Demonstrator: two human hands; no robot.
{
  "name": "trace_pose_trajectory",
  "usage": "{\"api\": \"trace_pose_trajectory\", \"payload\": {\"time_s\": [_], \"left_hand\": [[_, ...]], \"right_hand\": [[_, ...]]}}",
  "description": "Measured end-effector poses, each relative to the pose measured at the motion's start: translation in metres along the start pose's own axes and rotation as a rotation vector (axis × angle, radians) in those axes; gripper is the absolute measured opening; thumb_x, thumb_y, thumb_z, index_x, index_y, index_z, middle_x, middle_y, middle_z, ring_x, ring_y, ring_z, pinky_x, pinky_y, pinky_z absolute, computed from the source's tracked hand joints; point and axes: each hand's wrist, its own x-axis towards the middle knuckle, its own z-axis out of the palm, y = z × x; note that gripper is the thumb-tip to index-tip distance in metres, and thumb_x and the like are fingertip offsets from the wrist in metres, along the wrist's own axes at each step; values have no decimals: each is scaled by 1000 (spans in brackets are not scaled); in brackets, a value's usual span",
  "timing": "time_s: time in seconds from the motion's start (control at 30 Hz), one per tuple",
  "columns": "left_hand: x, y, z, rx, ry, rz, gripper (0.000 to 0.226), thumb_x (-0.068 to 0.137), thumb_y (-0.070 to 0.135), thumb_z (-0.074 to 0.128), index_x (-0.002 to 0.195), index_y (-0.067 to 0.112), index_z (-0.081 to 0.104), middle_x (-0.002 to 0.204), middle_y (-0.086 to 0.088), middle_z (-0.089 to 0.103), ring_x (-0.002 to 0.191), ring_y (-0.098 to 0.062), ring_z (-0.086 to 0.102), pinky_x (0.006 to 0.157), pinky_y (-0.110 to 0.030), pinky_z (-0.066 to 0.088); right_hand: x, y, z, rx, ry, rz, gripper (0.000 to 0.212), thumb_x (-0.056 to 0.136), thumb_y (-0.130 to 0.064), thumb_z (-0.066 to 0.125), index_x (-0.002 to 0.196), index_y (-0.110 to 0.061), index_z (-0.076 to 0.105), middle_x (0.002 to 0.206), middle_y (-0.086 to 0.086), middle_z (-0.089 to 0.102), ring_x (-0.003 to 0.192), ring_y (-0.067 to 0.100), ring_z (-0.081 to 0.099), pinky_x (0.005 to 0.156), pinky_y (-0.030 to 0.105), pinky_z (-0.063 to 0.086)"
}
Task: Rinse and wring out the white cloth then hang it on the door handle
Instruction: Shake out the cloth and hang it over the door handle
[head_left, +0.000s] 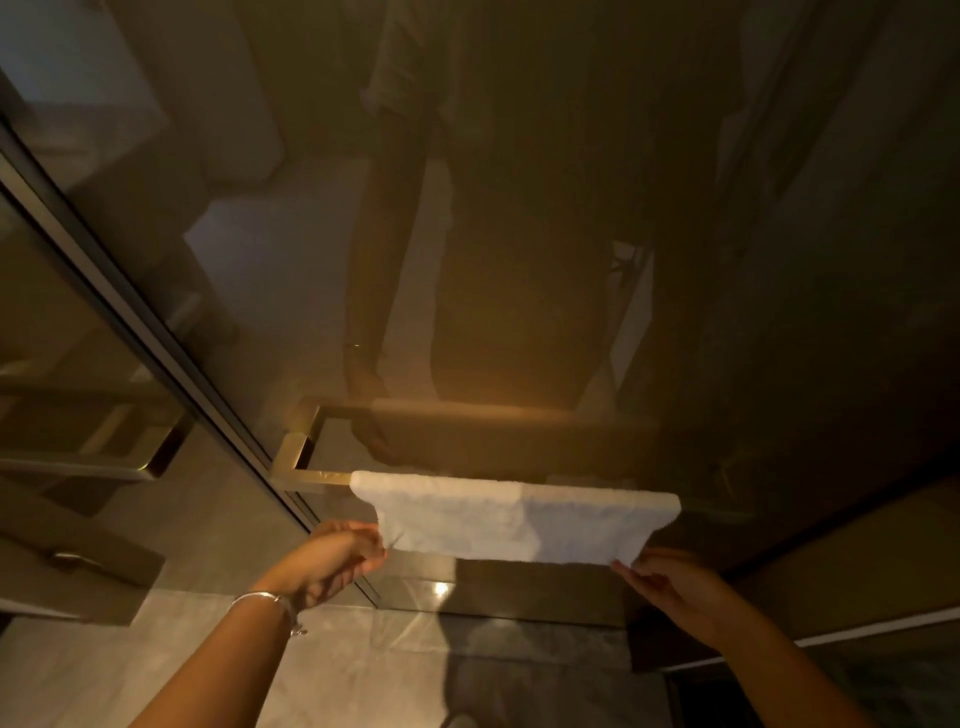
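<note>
Pinching both lower corners of a white cloth (519, 519) draped over a door handle (311, 475).
The left hand (332, 558), a bracelet (265, 600) on its wrist, grips the cloth's lower left corner in curled fingers. The right hand (670, 577) nips the lower right corner with its fingertips. The cloth hangs spread along the gold bar, which is fixed to a tinted glass door (571, 234) that reflects the person.

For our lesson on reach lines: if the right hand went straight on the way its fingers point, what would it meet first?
Probably the white cloth: the right hand points at its lower right corner, fingertips seemingly pinching it.
</note>
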Motion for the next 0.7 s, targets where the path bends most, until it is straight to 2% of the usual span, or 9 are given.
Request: {"api": "trace_pose_trajectory", "payload": {"time_s": [0.07,0.13,0.17,0.23,0.27,0.33,0.43,0.53,0.7], "left_hand": [[-3,-4,-2,118,-37,46,10,78,-12,60,81,-5,67,86,-18,67,80,-24,64,65,-23,58],[-7,-5,2,273,-15,92,3,74,1,71,73,2,68,79,-11,70,76,-21,65,63,-23,54],[-6,-6,3,326,1,112,8,74,7,73,70,6,67,76,-8,69,74,-20,64,61,-22,52],[-5,-10,4,386,23,138,9,79,15,70,73,11,64,78,-4,67,73,-17,61,59,-22,50],[-6,-11,4,417,33,155,5,82,16,68,80,13,64,85,-4,67,78,-18,61,63,-23,51],[-5,-13,3,452,62,202,4,84,17,65,88,17,63,95,-4,67,88,-21,61,70,-27,52],[-7,-15,3,505,107,262,5,84,16,65,85,21,63,89,-3,67,79,-18,61,62,-21,50],[-7,-20,4,581,112,293,9,85,20,64,94,17,64,83,-1,67,69,-13,61,55,-16,47],[-11,-30,4,646,178,298,12,85,24,63,96,19,65,83,2,69,72,-10,63,58,-19,45]], "right_hand": [[-2,2,-4,-52,-37,0,27,85,20,43,99,4,59,115,21,59,99,28,60,77,36,53],[-3,4,-1,-148,-52,-32,25,83,16,54,99,-1,62,110,17,65,100,26,63,75,33,54],[-4,5,1,-193,-48,-50,23,81,11,60,100,-3,64,107,15,68,100,26,64,73,33,55],[-3,7,4,-250,-6,-81,19,80,2,66,98,-6,65,102,13,70,97,25,65,70,31,56],[-3,9,5,-262,32,-91,15,81,-2,67,95,-7,64,100,12,69,94,25,66,68,31,56],[-5,11,5,-336,115,-118,8,83,-10,67,89,-13,62,95,9,68,87,23,67,61,28,55],[-8,14,7,-479,158,-194,9,87,-16,64,88,-21,57,90,-1,65,80,16,66,55,25,49],[-12,16,12,-615,148,-247,6,91,-16,58,93,-21,54,87,-5,60,73,11,61,51,20,45],[-16,19,8,-796,88,-299,9,96,-18,51,104,-21,49,87,-4,61,64,6,59,43,11,44]]}}
